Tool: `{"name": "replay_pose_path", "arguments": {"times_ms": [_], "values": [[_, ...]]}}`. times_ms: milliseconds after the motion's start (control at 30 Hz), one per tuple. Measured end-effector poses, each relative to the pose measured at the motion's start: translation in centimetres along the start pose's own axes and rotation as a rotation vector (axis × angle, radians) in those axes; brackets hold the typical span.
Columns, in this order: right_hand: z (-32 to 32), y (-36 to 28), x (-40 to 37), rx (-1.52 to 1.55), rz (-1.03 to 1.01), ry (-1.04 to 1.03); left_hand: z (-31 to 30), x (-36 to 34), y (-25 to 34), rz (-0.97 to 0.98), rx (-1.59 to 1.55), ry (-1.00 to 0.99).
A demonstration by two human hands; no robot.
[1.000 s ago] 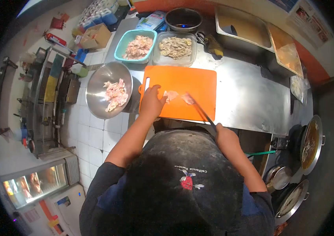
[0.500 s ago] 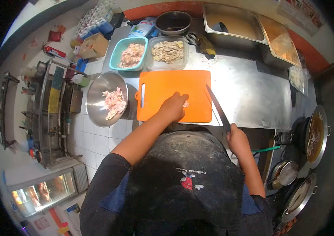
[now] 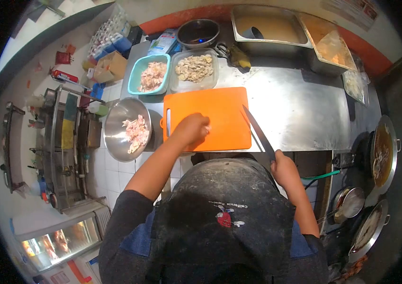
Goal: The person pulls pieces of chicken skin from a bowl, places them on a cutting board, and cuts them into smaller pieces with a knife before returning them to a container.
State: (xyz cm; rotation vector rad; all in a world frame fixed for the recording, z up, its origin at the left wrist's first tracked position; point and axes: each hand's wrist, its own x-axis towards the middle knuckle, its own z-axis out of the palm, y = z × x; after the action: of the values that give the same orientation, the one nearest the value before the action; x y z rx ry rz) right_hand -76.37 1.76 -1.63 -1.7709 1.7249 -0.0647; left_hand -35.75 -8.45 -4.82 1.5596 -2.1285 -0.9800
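My left hand is over the orange cutting board, its fingers curled in. A small bit of pale pink raw meat shows at the fingertips; most of it is hidden. A long-bladed knife is in my right hand, at the board's right edge, with the blade pointing away from me. To the left of the board, a steel bowl holds cut pieces of pale pink raw meat.
Behind the board stand a turquoise tub of pink meat and a clear container of greyish pieces. Deep steel pans line the back of the steel table. Large pans sit at the far right.
My left hand has moved left across the board, taking the small piece of meat from the board with it. My right hand and the knife have barely moved.
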Motion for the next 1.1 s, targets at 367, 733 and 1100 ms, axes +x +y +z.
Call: {"name": "replay_pose_path", "arguments": {"times_ms": [367, 733, 1100], "values": [[0.6, -1.0, 0.8, -0.015, -0.054, -0.011, -22.7, 1.3, -4.5, -0.13, 0.526, 0.843], [3.0, -7.1, 3.1, -0.012, -0.208, 0.148, -21.1, -13.3, -10.0, -0.632, 0.38, 0.486], [7.5, -15.3, 5.6, -0.215, 0.047, 0.272, -17.1, -17.4, -17.3, -0.636, 0.452, 0.163]]}}
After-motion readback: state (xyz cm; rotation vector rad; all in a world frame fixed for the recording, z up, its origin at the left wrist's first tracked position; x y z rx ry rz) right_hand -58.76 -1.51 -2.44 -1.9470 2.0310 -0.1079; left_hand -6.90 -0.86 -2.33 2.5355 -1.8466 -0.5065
